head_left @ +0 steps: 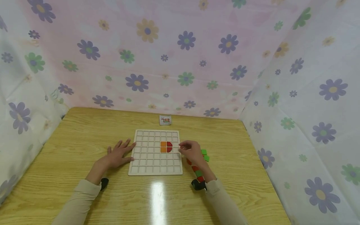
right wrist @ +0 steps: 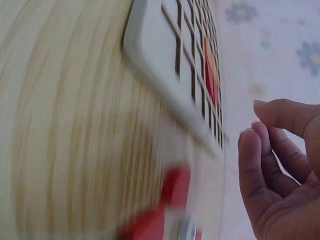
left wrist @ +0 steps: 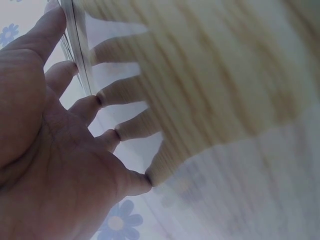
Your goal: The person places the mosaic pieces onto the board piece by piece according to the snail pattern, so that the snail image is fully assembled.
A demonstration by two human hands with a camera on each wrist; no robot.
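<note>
In the head view a pale grid board with square cells lies flat on the table. Two orange square pieces and two red rounded pieces sit together in cells right of its middle. My left hand rests with fingers spread, touching the board's left edge; the left wrist view shows its palm and fingertips on the tabletop. Over the board's right edge hovers my right hand. In the right wrist view its fingers curve loosely, thumb apart from them, and I see nothing held.
Loose green pieces and red pieces lie right of the board, partly hidden under the right hand and forearm. A small picture card lies beyond the board. Flower-patterned curtains enclose the table's back and sides.
</note>
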